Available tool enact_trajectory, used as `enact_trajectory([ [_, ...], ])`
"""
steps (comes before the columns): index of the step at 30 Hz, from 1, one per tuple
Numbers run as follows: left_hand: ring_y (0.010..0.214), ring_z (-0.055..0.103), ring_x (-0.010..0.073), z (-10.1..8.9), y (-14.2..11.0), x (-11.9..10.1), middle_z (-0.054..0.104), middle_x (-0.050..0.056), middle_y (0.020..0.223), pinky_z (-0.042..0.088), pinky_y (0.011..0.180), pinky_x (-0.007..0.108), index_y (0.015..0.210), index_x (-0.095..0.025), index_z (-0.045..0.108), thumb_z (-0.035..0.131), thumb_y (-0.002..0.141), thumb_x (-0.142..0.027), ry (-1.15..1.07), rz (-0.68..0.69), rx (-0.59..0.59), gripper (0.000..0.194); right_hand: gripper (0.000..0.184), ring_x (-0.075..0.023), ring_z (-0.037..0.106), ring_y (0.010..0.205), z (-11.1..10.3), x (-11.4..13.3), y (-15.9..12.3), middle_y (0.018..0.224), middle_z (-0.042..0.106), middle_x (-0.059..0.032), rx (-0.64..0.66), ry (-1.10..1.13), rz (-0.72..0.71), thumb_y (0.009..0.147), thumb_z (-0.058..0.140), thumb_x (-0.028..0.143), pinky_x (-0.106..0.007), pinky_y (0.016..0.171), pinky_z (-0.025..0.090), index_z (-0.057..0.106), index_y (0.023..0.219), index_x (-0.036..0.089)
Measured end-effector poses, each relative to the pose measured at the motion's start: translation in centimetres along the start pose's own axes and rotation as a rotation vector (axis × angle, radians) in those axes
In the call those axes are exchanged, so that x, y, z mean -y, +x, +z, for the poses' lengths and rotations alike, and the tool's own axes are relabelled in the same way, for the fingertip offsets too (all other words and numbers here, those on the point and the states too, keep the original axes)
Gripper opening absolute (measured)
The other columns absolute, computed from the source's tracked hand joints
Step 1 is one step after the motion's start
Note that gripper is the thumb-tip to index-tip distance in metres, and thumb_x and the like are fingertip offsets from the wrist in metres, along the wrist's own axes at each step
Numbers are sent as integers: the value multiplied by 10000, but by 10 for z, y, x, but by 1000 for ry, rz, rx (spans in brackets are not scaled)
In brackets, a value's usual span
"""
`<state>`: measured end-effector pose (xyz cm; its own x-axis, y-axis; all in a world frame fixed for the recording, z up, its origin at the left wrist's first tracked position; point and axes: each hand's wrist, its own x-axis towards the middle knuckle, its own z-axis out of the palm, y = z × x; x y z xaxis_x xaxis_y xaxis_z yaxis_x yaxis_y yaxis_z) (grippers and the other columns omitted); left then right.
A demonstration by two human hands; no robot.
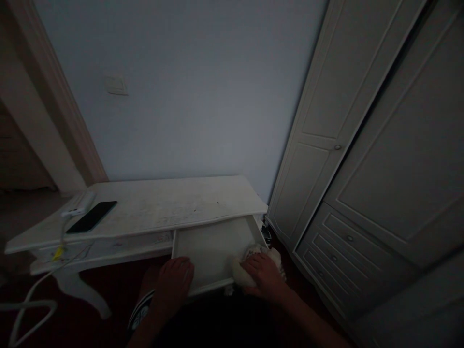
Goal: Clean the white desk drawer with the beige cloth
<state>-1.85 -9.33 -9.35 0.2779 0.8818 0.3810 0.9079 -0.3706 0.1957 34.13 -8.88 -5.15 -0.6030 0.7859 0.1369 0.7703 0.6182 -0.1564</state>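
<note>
A white drawer is pulled out from a white table, and its pale inside shows. At the drawer's front left corner, my left hand has its fingers curled over the edge. My right hand grips a crumpled whitish cloth against the drawer's front right corner. Part of the cloth bulges out to the left of the fingers and part hangs over the drawer's right side. The palm hides its middle.
A dark phone and a white power strip lie at the table's left end, with a white cable hanging down. To the right stands a white wardrobe with small drawers. A blue-grey wall rises behind the table.
</note>
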Motion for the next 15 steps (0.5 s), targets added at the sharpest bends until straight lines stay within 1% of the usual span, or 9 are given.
enact_trajectory([
  [1, 1181, 616, 264, 4, 1, 3, 730, 92, 1222, 421, 1088, 474, 1116, -241, 719, 430, 981, -187, 35, 25, -5, 323, 613, -299, 617, 1151, 3, 5, 4, 1222, 722, -104, -14, -2, -12, 849, 725, 606, -450, 1030, 389, 645, 1319, 221],
  [3, 1145, 630, 249, 11, 2, 8, 735, 89, 1203, 444, 1055, 452, 1136, -231, 712, 424, 986, -167, 120, 120, 1, 330, 583, -294, 629, 1118, 9, 15, 12, 1185, 734, -109, -49, -18, -37, 878, 696, 625, -437, 1006, 399, 655, 1293, 216],
  [5, 1108, 642, 244, 13, 3, 12, 739, 85, 1183, 466, 1014, 431, 1158, -228, 702, 452, 971, -152, 152, 198, 14, 321, 563, -287, 640, 1078, 15, 28, 22, 1139, 746, -106, -74, -39, -63, 891, 682, 641, -423, 982, 409, 667, 1257, 214],
  [6, 1083, 647, 242, 13, 2, 13, 740, 82, 1166, 474, 992, 423, 1157, -229, 698, 459, 965, -142, 158, 211, 13, 319, 554, -285, 646, 1059, 18, 36, 28, 1116, 752, -100, -79, -47, -75, 891, 681, 649, -416, 969, 416, 672, 1237, 216],
  [8, 1025, 653, 236, 11, 1, 12, 739, 78, 1114, 481, 956, 410, 1109, -224, 698, 436, 960, -109, 154, 182, -20, 322, 548, -283, 657, 1024, 23, 52, 40, 1067, 760, -85, -81, -55, -96, 884, 683, 671, -409, 942, 430, 679, 1193, 219],
  [11, 989, 650, 229, 6, 0, 7, 731, 69, 1048, 476, 946, 400, 1026, -222, 695, 398, 955, -79, 122, 121, -86, 337, 535, -283, 670, 988, 32, 79, 60, 1003, 762, -70, -78, -63, -127, 892, 652, 704, -416, 910, 451, 683, 1105, 214],
  [13, 967, 653, 230, 2, 0, 4, 730, 62, 1012, 481, 916, 386, 1011, -225, 694, 418, 949, -98, 100, 142, -90, 311, 545, -284, 677, 969, 38, 98, 72, 982, 760, -69, -84, -69, -153, 906, 612, 725, -428, 899, 466, 680, 1067, 209],
  [15, 923, 655, 231, -2, 1, 2, 729, 62, 972, 487, 877, 378, 982, -223, 694, 419, 960, -135, 65, 151, -68, 290, 564, -284, 683, 956, 46, 116, 84, 987, 760, -72, -99, -72, -179, 915, 594, 726, -441, 888, 483, 673, 1095, 197],
])
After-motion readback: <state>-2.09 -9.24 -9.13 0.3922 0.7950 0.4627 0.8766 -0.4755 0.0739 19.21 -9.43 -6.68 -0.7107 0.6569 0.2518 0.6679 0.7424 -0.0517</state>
